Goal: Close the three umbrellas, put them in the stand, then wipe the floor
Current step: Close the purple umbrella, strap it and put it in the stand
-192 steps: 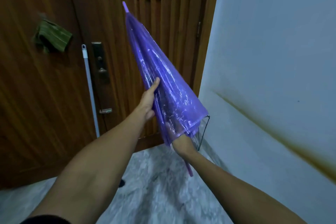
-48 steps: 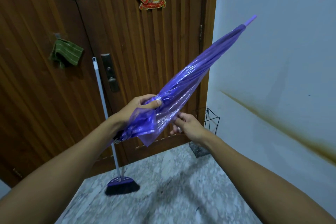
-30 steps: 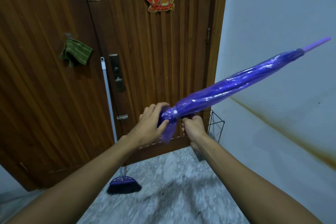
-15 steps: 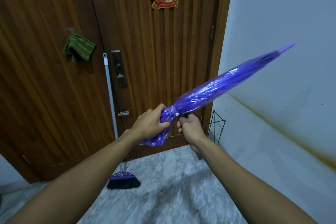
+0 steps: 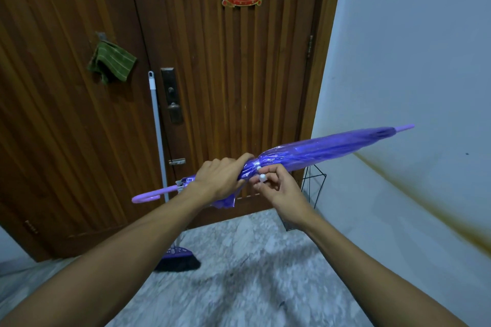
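The purple umbrella (image 5: 313,152) is lying furled and nearly level in front of the wooden door (image 5: 239,74). The left hand (image 5: 221,180) is wrapping around its gathered canopy, while the right hand (image 5: 279,188) is pinching the white snap (image 5: 262,177) of its strap. The wire stand (image 5: 314,180) is sitting just behind.

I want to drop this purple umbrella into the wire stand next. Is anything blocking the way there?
Nothing visible does. The wire stand sits in the corner just below the purple umbrella, behind the right hand. What shows of its top looks open; its lower part is hidden. The broom stands off to the left.
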